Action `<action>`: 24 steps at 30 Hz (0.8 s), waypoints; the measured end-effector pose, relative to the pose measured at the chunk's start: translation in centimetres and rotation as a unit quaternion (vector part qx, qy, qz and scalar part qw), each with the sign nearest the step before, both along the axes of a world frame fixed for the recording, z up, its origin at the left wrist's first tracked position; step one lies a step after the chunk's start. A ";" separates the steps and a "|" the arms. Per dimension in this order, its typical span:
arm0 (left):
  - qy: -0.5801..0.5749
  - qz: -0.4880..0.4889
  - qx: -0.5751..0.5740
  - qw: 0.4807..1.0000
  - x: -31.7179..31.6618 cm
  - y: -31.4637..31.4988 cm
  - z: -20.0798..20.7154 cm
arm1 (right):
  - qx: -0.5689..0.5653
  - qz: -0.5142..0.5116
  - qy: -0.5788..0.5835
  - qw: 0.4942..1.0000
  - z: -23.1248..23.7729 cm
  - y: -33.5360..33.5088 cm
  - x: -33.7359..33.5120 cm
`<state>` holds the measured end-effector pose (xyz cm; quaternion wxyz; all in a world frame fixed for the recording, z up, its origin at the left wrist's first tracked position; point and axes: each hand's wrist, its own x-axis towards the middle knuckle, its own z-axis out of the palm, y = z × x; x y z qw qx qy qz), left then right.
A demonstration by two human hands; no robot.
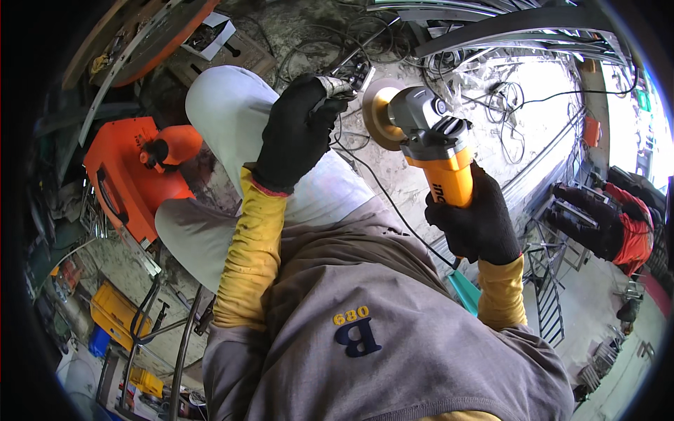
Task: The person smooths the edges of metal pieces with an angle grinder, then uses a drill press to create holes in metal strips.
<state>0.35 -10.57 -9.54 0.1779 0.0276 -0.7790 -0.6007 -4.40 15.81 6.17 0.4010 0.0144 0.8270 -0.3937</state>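
Observation:
My right hand (484,221), in a black glove, is wrapped round the body of a yellow and grey angle grinder (449,172). Its tan disc (381,114) faces left, toward my other hand. My left hand (298,130), also in a black glove, is closed on a small silvery metal piece (359,76). That piece is held just above and left of the disc, and a narrow gap seems to lie between them. The glove hides how far the metal extends into my grip. A dark cord runs below the grinder, past my lap.
An orange machine case (133,179) stands left of my knees. Metal strips (519,31) lie piled at the far right, with tangled cables (509,116) on the floor. Another person in red (632,228) is at the right. A yellow toolbox (119,316) sits lower left.

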 end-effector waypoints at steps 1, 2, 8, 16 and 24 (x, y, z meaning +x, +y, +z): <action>0.002 0.001 0.005 1.000 0.1 0.0 -0.1 | -0.011 0.015 0.004 1.000 -0.3 0.1 0.0; 0.004 0.002 0.010 1.000 0.2 -0.1 -0.2 | -0.021 0.029 0.009 0.999 -0.5 0.1 0.0; 0.007 0.044 -0.005 0.999 0.5 0.1 -1.6 | -0.045 0.036 0.017 0.998 -0.5 -1.3 0.0; 0.034 0.042 -0.060 0.997 0.2 -0.1 -1.1 | -0.006 0.065 -0.020 0.998 -0.3 -0.9 -0.5; -0.007 0.016 0.063 0.998 0.2 0.0 0.0 | 0.026 0.023 -0.029 0.999 0.1 -0.3 -0.3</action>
